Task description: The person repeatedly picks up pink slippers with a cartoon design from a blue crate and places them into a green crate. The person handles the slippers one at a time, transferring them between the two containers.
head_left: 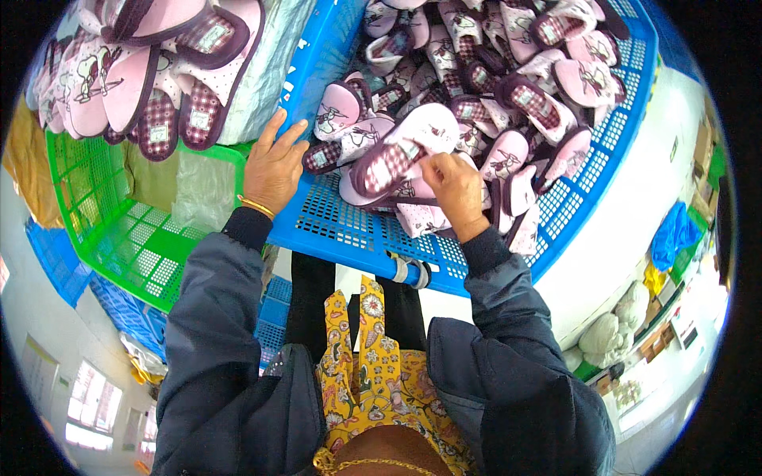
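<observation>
My left hand [274, 165] lies on the near left rim of a large blue plastic basket [313, 230], its fingers outstretched and holding nothing. Inside the basket is a heap of pink slippers with dark trim, checked insoles and printed figures. My right hand [456, 189] is over the near part of the heap, fingers closed on the edge of a pink slipper [386, 165] whose checked insole faces up. The fingertips are partly hidden, curled inward. Right beside that hand lie more slippers [505, 155].
Left of the basket stands a green plastic crate [159, 300] with clear plastic film [205, 186] in it. Several more pink slippers [103, 87] are stacked above it beside a pale plastic sheet [274, 67]. Grey sacks [611, 329] sit at the far right.
</observation>
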The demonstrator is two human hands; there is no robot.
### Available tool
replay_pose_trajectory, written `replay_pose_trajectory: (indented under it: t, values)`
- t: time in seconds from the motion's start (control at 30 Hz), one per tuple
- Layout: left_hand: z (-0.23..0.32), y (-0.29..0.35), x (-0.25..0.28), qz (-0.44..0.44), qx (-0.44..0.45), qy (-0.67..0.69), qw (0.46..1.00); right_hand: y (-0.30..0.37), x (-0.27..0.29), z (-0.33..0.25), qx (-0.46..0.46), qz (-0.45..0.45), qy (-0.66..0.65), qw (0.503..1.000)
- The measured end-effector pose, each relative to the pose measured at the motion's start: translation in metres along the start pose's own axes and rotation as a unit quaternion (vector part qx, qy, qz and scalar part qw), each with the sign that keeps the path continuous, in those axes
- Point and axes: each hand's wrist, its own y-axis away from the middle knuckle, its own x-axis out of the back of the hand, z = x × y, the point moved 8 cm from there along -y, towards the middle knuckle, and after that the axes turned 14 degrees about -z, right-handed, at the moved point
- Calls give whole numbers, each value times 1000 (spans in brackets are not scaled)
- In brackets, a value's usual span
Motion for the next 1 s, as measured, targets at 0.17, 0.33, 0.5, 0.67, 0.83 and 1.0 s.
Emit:
replay_pose_trajectory:
  t: [0.17, 0.33, 0.5, 0.67, 0.83, 1.0]
  values:
    - [0, 0, -6, -6, -11, -32, 999, 56, -6, -16, -52, 18, -10, 998]
    - [16, -2, 1, 4, -16, -68, 998, 87, -7, -28, -111, 43, -19, 993]
    - [52, -6, -12, 4, -48, -16, 999, 111, -10, -24, -136, 94, -21, 986]
    - [93, -20, -57, -97, -83, 229, 965, 107, -19, -24, -76, 126, 5, 989]
    - [116, -24, -68, -102, -69, 231, 965, 79, -31, -53, -18, 115, -66, 991]
    - [83, -23, -89, -81, 12, 175, 981, 70, -32, -53, -34, 127, -188, 973]
